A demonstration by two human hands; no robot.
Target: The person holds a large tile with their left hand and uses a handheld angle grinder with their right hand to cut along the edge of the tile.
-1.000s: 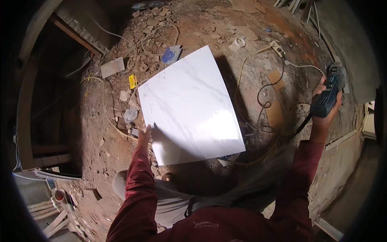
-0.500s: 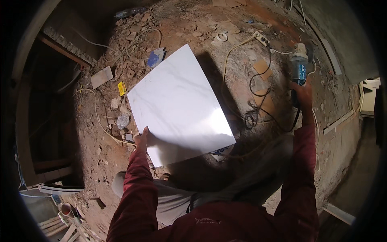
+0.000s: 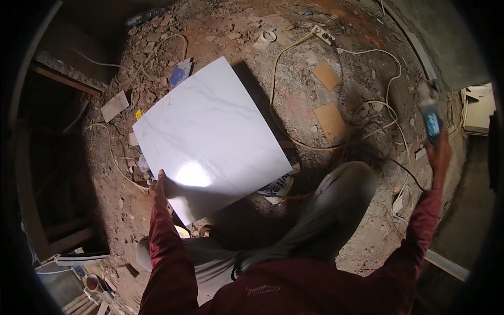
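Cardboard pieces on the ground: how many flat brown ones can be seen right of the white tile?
2. One cardboard piece lies farther from the person; the other cardboard piece lies nearer, beside the cable. Rubble may hide more.

By my left hand [image 3: 159, 185] I see a white tile [image 3: 210, 139] with faint grey veining; my right hand [image 3: 439, 153] grips a blue power tool [image 3: 431, 119]; my sleeves are dark red.

white cable [image 3: 294, 63], cardboard scraps [image 3: 329, 119]
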